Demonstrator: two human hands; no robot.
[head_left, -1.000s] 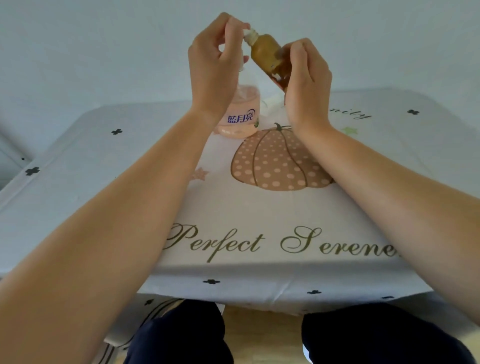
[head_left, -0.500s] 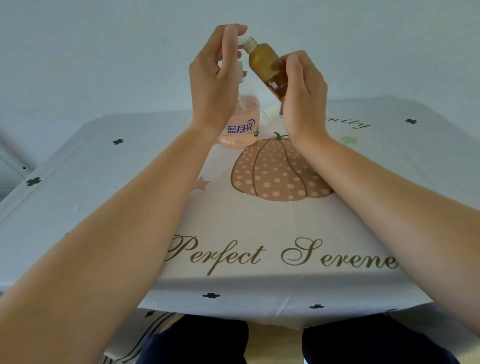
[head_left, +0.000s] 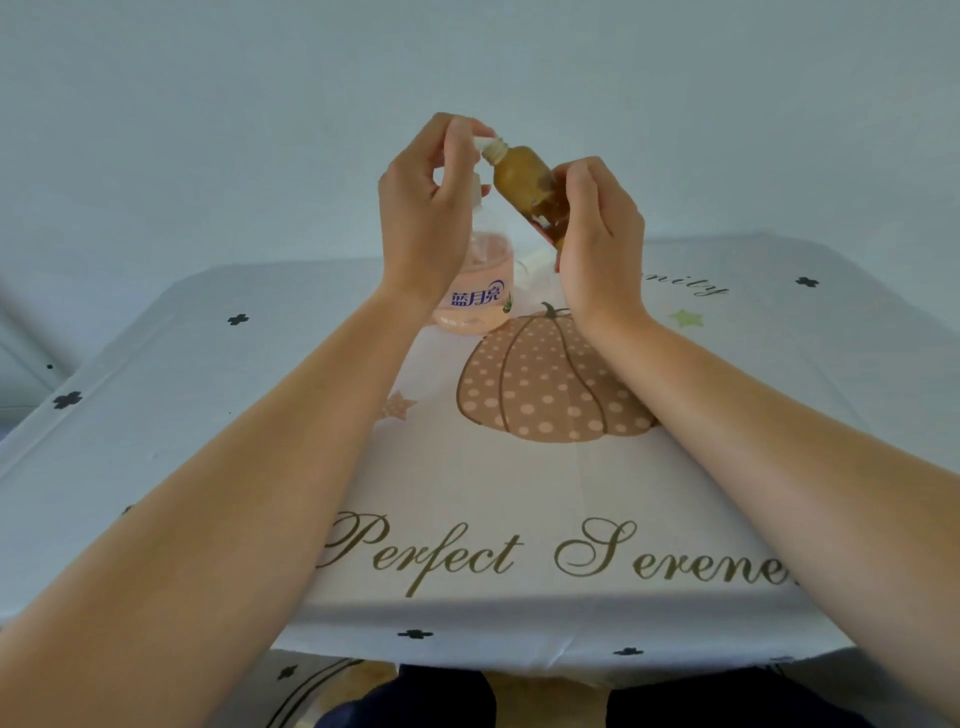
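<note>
I hold a small amber bottle (head_left: 524, 182) up in the air above the far side of the table, tilted with its white threaded neck toward the left. My right hand (head_left: 597, 244) grips the bottle's lower half, which hides its base. With thumb and fingertips, my left hand (head_left: 421, 218) pinches a small white cap (head_left: 480, 143) right at the bottle's mouth. Whether the cap sits on the neck or just beside it, I cannot tell.
A clear bottle of pink liquid soap (head_left: 475, 291) with a blue label stands on the table (head_left: 208, 415) behind my left wrist. A small white object (head_left: 532, 265) lies beside it. The white tablecloth carries a dotted pumpkin print (head_left: 545, 395). My knees show below the front edge.
Half a second ago my left fingers were lifted off the bare neck; now they are back at the mouth with the white cap. Both hands sit lower in the view.
</note>
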